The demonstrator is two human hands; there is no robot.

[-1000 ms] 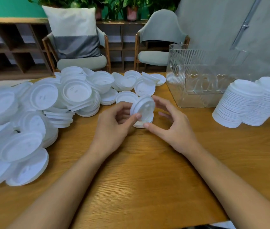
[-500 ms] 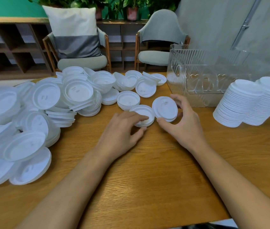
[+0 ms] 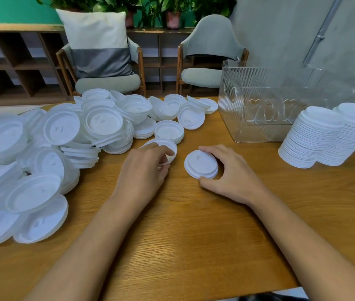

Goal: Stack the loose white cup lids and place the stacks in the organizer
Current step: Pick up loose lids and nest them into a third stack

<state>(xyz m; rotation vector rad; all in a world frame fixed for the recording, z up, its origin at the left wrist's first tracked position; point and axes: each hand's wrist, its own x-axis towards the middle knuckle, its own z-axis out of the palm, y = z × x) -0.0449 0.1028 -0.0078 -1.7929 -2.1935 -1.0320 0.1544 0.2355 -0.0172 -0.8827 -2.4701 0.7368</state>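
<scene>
A big heap of loose white cup lids (image 3: 48, 153) covers the left half of the wooden table (image 3: 194, 235). My right hand (image 3: 235, 174) holds a short stack of lids (image 3: 200, 164) flat on the table, fingers curled round its rim. My left hand (image 3: 144, 172) pinches the edge of a tilted white lid (image 3: 169, 146) just left of that stack. Two tall finished lid stacks (image 3: 324, 135) stand at the right. The clear ribbed plastic organizer (image 3: 259, 105) sits behind them, holding no lids that I can see.
Small partial lid stacks (image 3: 169, 131) lie between the heap and the organizer. Two chairs, one with a white and grey cushion (image 3: 98, 44), stand beyond the far table edge. Bare wood stretches in front of my hands to the near edge.
My right hand carried its short stack from beside the organizer toward me and set it on the table. My left hand lifted the edge of the lid it was resting on.
</scene>
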